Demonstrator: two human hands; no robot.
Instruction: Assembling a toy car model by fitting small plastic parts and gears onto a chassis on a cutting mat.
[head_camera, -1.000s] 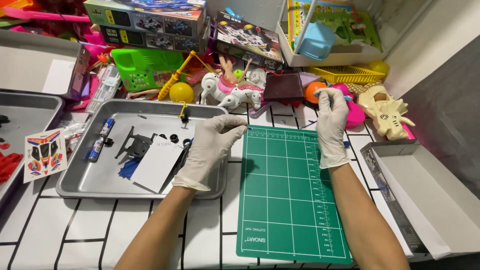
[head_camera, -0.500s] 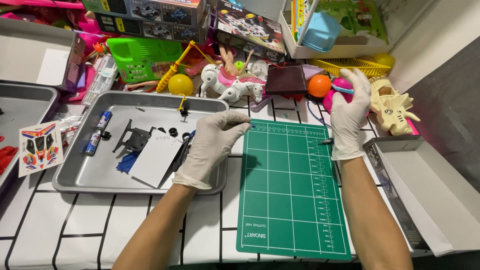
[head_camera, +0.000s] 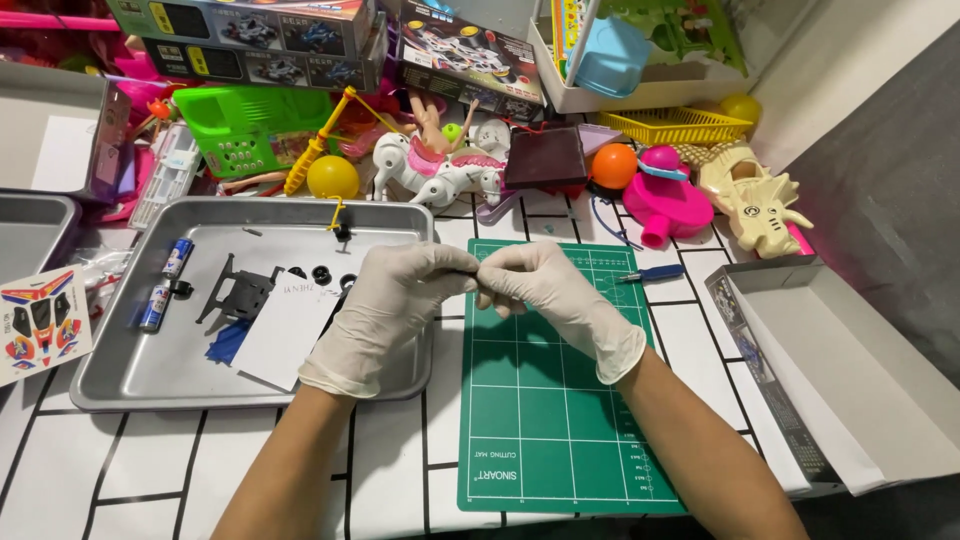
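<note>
White-tiled worktop (head_camera: 60, 470), toy clutter behind | our left hand (head_camera: 385, 310) and right hand (head_camera: 550, 295) have come together from apart | fingers (head_camera: 462, 268) pinched shut, meeting above the green cutting mat (head_camera: 560, 440); held item too small to tell | metal tray (head_camera: 130, 375) just left of fingers.

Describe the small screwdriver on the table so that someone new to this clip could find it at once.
Start at the green cutting mat in the middle of the white tiled table. Just off its upper right corner lies the screwdriver, to the right of the gloved hands. It is thin, with a blue handle, unlike the bulky toys behind it.
</note>
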